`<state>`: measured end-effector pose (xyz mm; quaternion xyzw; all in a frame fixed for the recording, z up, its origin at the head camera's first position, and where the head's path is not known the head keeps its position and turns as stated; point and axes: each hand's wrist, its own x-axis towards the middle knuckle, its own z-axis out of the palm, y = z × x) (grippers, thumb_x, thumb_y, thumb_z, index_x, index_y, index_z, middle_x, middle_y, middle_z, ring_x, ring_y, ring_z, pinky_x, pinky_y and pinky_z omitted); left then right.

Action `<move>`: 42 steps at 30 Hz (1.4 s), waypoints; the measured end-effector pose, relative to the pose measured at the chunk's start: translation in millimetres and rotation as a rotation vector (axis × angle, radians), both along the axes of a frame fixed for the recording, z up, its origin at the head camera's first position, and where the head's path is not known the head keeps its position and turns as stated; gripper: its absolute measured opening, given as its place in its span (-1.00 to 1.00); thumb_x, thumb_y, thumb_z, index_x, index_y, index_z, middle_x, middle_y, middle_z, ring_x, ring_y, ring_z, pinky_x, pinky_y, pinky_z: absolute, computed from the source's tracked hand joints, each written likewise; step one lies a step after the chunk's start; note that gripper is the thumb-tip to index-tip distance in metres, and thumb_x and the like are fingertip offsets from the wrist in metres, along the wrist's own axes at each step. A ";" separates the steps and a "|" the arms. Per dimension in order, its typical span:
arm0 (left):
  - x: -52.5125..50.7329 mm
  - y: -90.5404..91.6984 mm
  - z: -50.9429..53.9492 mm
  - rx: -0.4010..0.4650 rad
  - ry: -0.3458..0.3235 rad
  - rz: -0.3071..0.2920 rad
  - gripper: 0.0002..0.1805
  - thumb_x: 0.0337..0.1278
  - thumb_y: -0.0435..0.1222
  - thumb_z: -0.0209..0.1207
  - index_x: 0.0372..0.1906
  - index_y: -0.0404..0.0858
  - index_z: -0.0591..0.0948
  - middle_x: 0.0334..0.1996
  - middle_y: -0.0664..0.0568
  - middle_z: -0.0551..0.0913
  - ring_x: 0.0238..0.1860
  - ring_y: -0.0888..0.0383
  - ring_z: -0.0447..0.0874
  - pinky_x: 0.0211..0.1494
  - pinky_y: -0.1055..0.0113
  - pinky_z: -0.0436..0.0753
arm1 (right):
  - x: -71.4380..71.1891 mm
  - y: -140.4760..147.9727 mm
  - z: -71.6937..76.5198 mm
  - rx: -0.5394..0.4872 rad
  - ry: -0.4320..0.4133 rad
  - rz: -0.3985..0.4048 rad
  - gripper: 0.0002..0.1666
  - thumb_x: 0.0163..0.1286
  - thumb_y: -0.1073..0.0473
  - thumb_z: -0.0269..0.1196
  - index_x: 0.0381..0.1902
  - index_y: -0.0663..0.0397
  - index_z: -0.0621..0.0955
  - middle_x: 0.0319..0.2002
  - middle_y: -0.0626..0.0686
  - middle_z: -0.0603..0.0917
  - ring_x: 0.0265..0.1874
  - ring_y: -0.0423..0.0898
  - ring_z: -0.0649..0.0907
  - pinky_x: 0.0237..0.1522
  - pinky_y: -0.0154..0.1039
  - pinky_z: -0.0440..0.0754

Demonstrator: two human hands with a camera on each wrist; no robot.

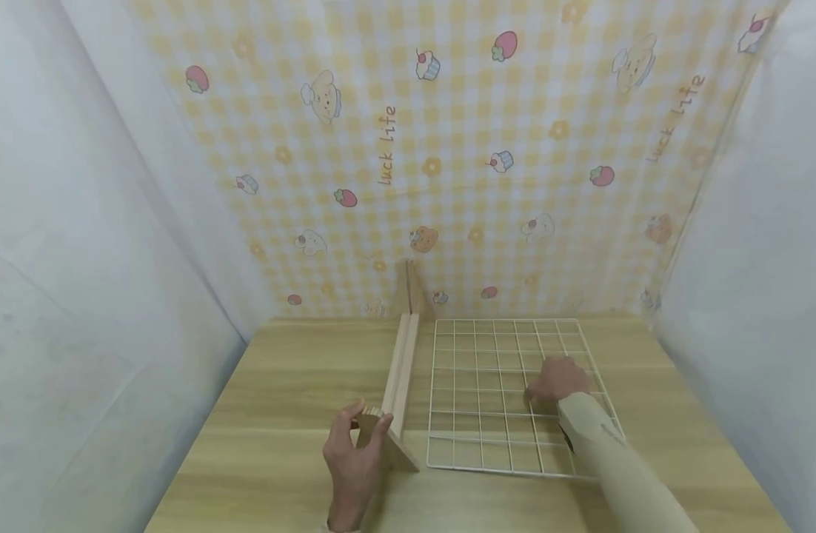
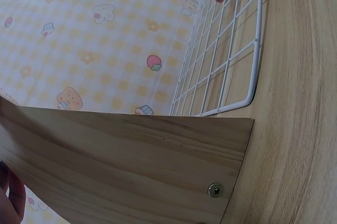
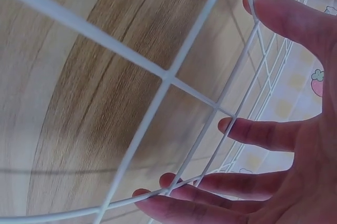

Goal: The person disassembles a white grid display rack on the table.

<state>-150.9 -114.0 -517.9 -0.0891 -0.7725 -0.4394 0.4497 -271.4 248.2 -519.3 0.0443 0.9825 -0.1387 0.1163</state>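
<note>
A wooden frame lies lengthwise on the table: a long grooved bar (image 1: 399, 363) with an upright wooden panel at each end. My left hand (image 1: 352, 459) holds the top of the near end panel (image 2: 131, 150) between thumb and fingers; a hex-socket screw (image 2: 215, 190) sits in the panel's face. To the right of the bar lies a white wire grid panel (image 1: 475, 389), on or just above the table. Over the grid's right part is my right hand (image 1: 560, 379), its fingers spread and rather straight, fingertips touching the wires and the rim (image 3: 121, 203).
The light wood table (image 1: 281, 437) ends at the back against a yellow checked cloth (image 1: 461, 185) with cartoon prints. White sheets (image 1: 115, 296) hang at both sides. The frame's far end panel (image 1: 409, 289) stands close to the back cloth.
</note>
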 end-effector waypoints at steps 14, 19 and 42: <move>-1.6 -0.6 1.1 0.032 0.010 -0.021 -0.47 -0.36 -0.45 0.55 -0.11 -0.43 0.62 -0.24 -0.23 0.75 -0.26 0.28 0.61 -0.11 0.62 0.51 | 7.4 -11.4 2.9 0.021 -0.039 0.004 -0.55 -0.07 -0.17 0.50 -0.58 0.06 0.63 -0.58 0.02 0.62 -0.60 -0.10 0.55 -0.64 -0.30 0.53; -3.1 -0.3 0.0 0.008 0.054 -0.021 -0.46 -0.36 -0.42 0.55 -0.12 -0.47 0.62 -0.24 -0.25 0.75 -0.30 0.22 0.63 -0.14 0.60 0.54 | 6.0 -13.3 0.2 0.052 -0.054 -0.026 -0.49 -0.07 -0.23 0.51 -0.55 0.08 0.63 -0.57 0.04 0.64 -0.58 -0.06 0.58 -0.60 -0.18 0.59; -1.7 1.3 2.2 0.023 0.028 -0.013 -0.45 -0.42 -0.49 0.55 -0.11 -0.44 0.63 -0.26 -0.22 0.76 -0.32 0.25 0.58 -0.14 0.59 0.54 | 2.8 -16.6 -2.5 0.059 -0.040 -0.057 -0.41 -0.07 -0.30 0.53 -0.67 -0.04 0.47 -0.69 -0.10 0.43 -0.65 -0.18 0.38 -0.57 -0.28 0.42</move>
